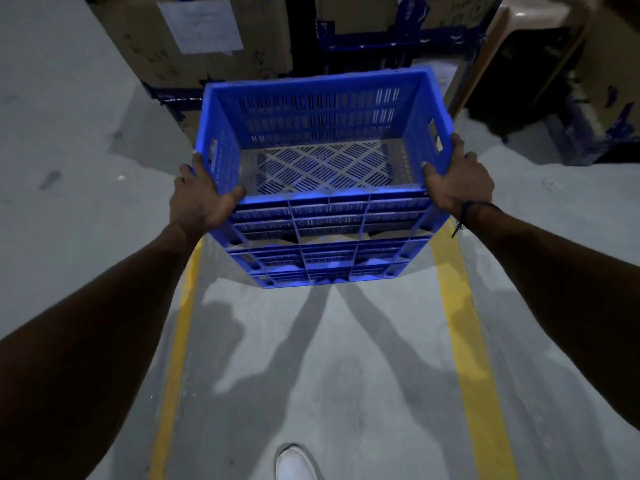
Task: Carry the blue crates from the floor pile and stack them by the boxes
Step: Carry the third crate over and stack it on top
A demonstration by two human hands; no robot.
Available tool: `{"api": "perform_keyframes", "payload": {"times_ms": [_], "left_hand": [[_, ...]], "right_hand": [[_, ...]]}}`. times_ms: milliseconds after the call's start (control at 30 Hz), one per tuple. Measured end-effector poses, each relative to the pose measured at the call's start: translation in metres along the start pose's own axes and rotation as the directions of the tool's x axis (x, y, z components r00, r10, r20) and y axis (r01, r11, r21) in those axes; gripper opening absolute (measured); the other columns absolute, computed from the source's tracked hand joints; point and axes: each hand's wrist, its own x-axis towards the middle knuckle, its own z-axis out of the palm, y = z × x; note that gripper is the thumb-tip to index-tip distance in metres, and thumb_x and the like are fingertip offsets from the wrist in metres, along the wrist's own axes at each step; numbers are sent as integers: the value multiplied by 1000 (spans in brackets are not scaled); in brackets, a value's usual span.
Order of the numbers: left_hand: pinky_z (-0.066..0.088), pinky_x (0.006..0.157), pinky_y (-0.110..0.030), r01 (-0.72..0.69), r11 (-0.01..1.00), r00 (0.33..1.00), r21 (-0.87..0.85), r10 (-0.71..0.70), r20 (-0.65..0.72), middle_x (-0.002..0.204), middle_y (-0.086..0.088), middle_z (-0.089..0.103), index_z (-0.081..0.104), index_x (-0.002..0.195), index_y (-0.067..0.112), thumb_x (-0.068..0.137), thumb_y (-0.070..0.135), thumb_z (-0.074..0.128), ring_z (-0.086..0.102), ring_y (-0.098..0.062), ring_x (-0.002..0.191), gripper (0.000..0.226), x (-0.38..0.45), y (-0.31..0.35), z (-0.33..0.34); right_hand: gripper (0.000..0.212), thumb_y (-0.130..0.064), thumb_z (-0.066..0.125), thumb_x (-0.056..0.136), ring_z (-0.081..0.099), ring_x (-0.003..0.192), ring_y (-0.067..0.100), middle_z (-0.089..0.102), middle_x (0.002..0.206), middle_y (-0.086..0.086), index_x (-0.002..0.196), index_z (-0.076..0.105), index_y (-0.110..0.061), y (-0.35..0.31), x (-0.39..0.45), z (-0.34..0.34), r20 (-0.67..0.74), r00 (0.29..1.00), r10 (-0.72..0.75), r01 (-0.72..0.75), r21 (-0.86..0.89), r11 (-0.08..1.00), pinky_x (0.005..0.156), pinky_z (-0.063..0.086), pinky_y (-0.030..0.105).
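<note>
An empty blue slotted crate (322,119) hangs in front of me above the grey floor, its open top toward me. My left hand (202,199) grips its near left corner at the rim. My right hand (457,181) grips the near right corner, fingers wrapped over the side by the handle slot. Whether there is a second crate under it I cannot tell. Cardboard boxes (145,39) stand just beyond the crate.
Two yellow floor lines (467,341) run forward on either side of me. Dark blue racking (363,39) and more boxes fill the back. A beige plastic chair (533,22) stands at the back right. My white shoe (294,462) shows at the bottom.
</note>
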Motion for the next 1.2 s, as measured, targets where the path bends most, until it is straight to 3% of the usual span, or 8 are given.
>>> {"api": "perform_keyframes", "payload": {"times_ms": [167, 300, 467, 667, 767, 833, 967, 1200], "left_hand": [[37, 113, -55, 198, 972, 938, -128, -150, 313, 156, -19, 26, -3, 162, 25, 40, 96, 68, 34, -46, 140, 159, 12, 11, -24], [28, 119, -53, 274, 959, 858, -74, -209, 470, 163, -12, 10, -18, 159, 29, 11, 87, 79, 21, -42, 149, 186, 12, 23, -43], [23, 119, -53, 291, 956, 819, -21, -238, 522, 165, -14, 4, -24, 158, 27, 25, 75, 91, 15, -42, 151, 182, 15, 27, -51], [29, 117, -53, 343, 939, 795, -15, -282, 537, 160, -18, 14, -19, 159, 26, 21, 71, 93, 25, -43, 146, 184, 26, 26, -54], [32, 113, -52, 382, 924, 781, -32, -304, 546, 154, -17, 20, -19, 158, 29, -8, 84, 75, 31, -41, 141, 199, 29, 28, -57], [31, 114, -48, 395, 916, 770, -74, -286, 571, 150, -13, 20, -25, 156, 33, 11, 74, 90, 28, -41, 141, 190, 30, 30, -59], [29, 114, -53, 431, 898, 754, -88, -305, 582, 148, -16, 19, -29, 153, 36, 27, 56, 101, 24, -45, 140, 182, 37, 34, -61], [30, 108, -49, 424, 888, 795, -176, -272, 543, 137, -14, 27, -23, 157, 30, -3, 73, 81, 33, -38, 129, 195, 31, 34, -60]], "right_hand": [[127, -101, 38, 63, 55, 114, 48, 38, 147, 28, 159, -7, -32, -14, -3, -17, 170, 983, 63, -55, -55, 997, 82, 49, 47], [148, -106, 48, 43, 50, 123, 51, 20, 158, 25, 155, -20, -37, -28, -5, -38, 338, 934, 120, -114, -39, 993, 92, 50, 52], [160, -94, 71, 38, 39, 137, 51, -7, 165, 15, 148, -34, -43, -34, 4, -58, 561, 816, 140, -189, 29, 982, 103, 49, 56], [172, -81, 86, 30, 29, 143, 47, -5, 161, 9, 147, -34, -44, -39, 16, -62, 612, 769, 183, -269, 51, 962, 105, 48, 57], [173, -71, 93, 32, 22, 147, 45, -7, 160, 9, 148, -33, -42, -42, 21, -66, 619, 764, 184, -299, 85, 951, 110, 42, 56], [174, -65, 96, 29, 24, 144, 46, -1, 156, 9, 146, -32, -48, -43, 24, -68, 633, 753, 180, -325, 121, 938, 103, 46, 61], [188, -82, 83, 7, 9, 146, 48, -1, 154, 18, 147, -35, -40, -39, 32, -63, 645, 743, 177, -355, 156, 922, 116, 28, 53], [190, -94, 69, 6, -3, 148, 42, -2, 157, 21, 143, -45, -27, -32, 41, -59, 677, 731, 88, -279, 178, 944, 121, 11, 46]]}}
